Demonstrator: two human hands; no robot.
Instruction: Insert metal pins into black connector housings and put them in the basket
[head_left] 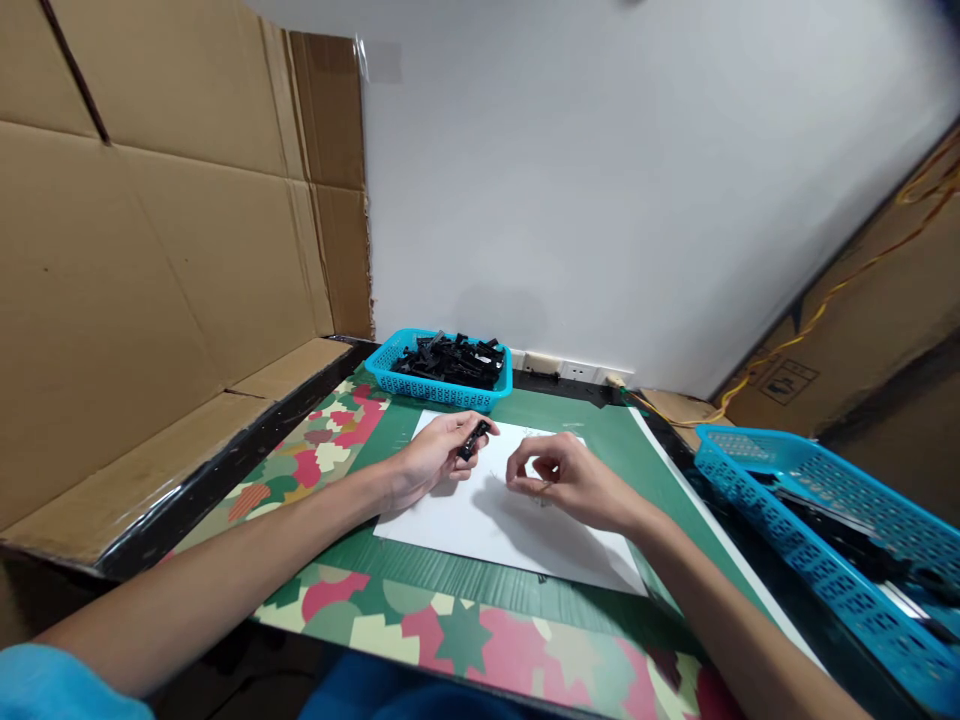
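At the far edge of the green, camouflage-bordered counter (420,562), a perforated blue plastic basket (442,391) is heaped with black pieces (454,361); a second basket (796,548) by the right edge holds long dark parts (832,525). Above white paper (450,525), the left hand (435,450) grasps a small, glossy black block (473,441); the right hand's (570,478) fingers curl, contents unclear.

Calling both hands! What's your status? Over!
Left hand: holding small black part. Right hand: curled above white sheet, anything held unclear. No obstacle seen between hands; blue basket beyond the sheet.
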